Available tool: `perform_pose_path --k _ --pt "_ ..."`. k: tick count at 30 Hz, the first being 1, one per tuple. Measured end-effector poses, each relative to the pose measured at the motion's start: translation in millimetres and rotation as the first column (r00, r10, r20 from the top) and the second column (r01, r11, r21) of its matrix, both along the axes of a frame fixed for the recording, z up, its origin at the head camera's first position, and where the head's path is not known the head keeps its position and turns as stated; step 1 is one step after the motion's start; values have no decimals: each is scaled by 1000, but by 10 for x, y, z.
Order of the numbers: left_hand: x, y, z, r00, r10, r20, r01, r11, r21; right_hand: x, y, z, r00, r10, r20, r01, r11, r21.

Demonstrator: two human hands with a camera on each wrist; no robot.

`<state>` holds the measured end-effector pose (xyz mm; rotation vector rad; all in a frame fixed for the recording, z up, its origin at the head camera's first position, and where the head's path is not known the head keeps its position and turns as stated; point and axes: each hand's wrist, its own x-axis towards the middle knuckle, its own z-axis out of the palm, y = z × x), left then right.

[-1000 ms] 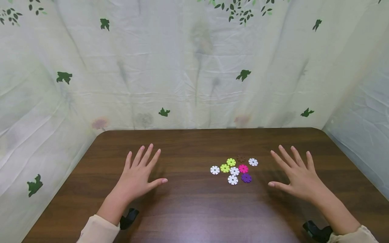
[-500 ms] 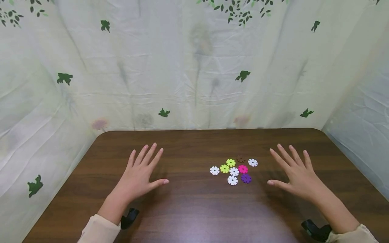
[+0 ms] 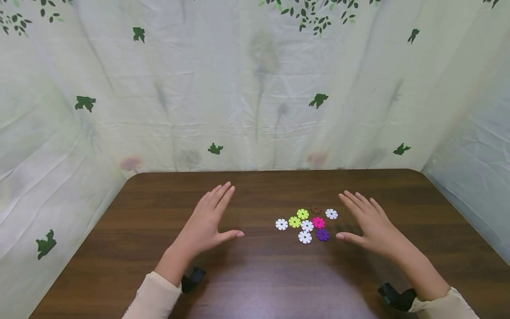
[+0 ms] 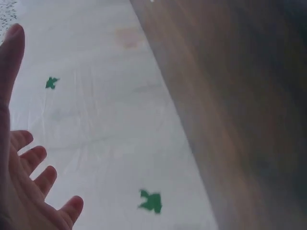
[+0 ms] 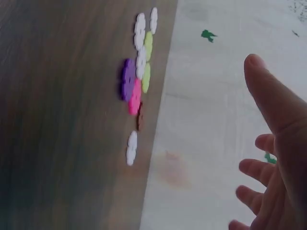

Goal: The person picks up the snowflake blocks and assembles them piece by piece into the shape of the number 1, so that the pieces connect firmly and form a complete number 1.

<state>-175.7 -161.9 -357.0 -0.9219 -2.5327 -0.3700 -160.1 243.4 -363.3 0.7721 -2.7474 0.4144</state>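
Several small notched plastic discs lie flat in a loose cluster on the table, right of the middle. Among them are a pink disc (image 3: 318, 222), a purple disc (image 3: 322, 235), a brown disc (image 3: 316, 209), a yellow-green disc (image 3: 294, 222) and a white disc (image 3: 305, 237). My left hand (image 3: 203, 223) hovers left of the cluster, fingers straight and thumb spread, holding nothing. On the other side, my right hand (image 3: 372, 226) is held over the table with fingers extended, its thumb tip close to the purple disc. The right wrist view shows the purple disc (image 5: 127, 80) apart from that hand.
The brown wooden table (image 3: 255, 283) has rounded far corners. Behind and beside it hangs a pale curtain (image 3: 223, 88) printed with green birds and leaves. A black wrist strap mount (image 3: 193, 280) sits on the left wrist, and a similar mount (image 3: 396, 297) on the right.
Both hands have moved inward towards the discs, the left hand going right and the right hand going left. Their fingers have drawn closer together. The discs have not moved.
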Motion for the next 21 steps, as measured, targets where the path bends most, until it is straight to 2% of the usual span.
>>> perform_pose_path --k 5,10,16,18,21 --pt "-36 183 -91 998 -59 31 55 993 106 -35 -90 -67 997 45 65 -41 997 -58" --pt "-54 352 -181 989 -75 126 50 980 193 -39 -166 -178 986 77 147 -57 989 -137" --pt "-56 533 -274 950 -81 300 -19 948 317 -27 -207 -335 971 89 221 -36 972 -232" --pt "-62 585 -306 937 -86 339 -38 939 343 -32 -206 -384 972 88 217 -29 965 -260" --pt "-78 652 -358 925 -88 369 -54 932 359 -54 -204 -451 979 87 184 -32 957 -288"
